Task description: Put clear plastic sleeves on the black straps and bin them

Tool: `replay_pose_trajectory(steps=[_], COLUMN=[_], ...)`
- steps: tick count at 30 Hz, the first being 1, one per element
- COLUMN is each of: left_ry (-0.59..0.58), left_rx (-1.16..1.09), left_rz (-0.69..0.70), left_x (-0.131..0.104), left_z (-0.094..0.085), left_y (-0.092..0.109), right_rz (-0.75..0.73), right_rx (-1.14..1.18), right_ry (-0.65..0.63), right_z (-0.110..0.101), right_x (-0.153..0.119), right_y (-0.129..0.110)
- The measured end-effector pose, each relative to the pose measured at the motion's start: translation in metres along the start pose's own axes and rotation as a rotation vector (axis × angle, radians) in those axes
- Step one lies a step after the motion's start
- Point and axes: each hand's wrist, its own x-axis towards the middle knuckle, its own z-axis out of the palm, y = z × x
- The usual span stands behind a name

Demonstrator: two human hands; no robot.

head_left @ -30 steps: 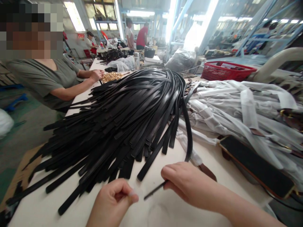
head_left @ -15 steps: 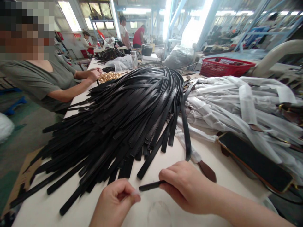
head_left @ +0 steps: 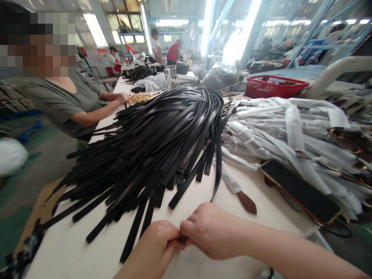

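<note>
Black strap (head_left: 217, 174) was pinched, end leftward, by the right hand's (head_left: 213, 232) fingers; the left hand (head_left: 158, 244) was closed against it, contents hidden. Its length was curved away toward the strap pile (head_left: 162, 143); bare tabletop (head_left: 279, 219) was exposed rightward.

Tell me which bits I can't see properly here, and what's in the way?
- Head view: the near end of the black strap, hidden by the left hand and right hand.
- Head view: what the co-worker's hands hold, too small to tell.
- Head view: the low inside of the red basket, hidden by its wall.
- Head view: part of the white bundle, cut off by the left edge.
</note>
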Motion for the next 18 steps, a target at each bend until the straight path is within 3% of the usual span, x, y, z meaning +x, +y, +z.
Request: replay_pose_trajectory(steps=[5, 9, 13, 18], left_ry=[0.045, 0.108, 0.150, 0.201], left_rx=[0.128, 0.242, 0.096, -0.208], left_rz=[-0.026, -0.116, -0.156, -0.148], left_x=[-0.014, -0.046, -0.075, -0.096], left_z=[-0.009, -0.019, -0.007, 0.009], left_y=[0.002, 0.006, 0.019, 0.023], right_rz=[0.077, 0.060, -0.059, -0.202], right_rx=[-0.104, -0.096, -0.124, -0.169], right_ry=[0.033, 0.083, 0.142, 0.105], right_z=[-0.015, -0.039, -0.045, -0.044], right_x=[-0.009, -0.024, -0.018, -0.002], right_y=[0.017, 0.017, -0.020, -0.064])
